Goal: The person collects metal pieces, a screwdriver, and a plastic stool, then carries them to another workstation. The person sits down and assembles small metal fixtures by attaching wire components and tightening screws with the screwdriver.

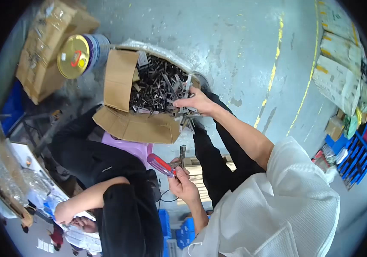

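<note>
My left hand [183,185] is closed round a screwdriver with a red, see-through handle [161,165]; a T-shaped metal piece [182,155] sticks up from the same grip. My right hand [197,103] is at the right edge of an open cardboard box [134,128], fingers closed on a bunch of grey metal strips [186,112]. Some strips jut out past the fingers, and the palm side is hidden. Many small dark metal parts [155,88] fill the box.
A co-worker in black trousers [123,205] sits at left, hands low. Nearby are a pink plastic stool [138,150], a paint drum [74,56] and a large carton [48,47]. White sacks [337,73] and a blue crate [357,158] stand at right.
</note>
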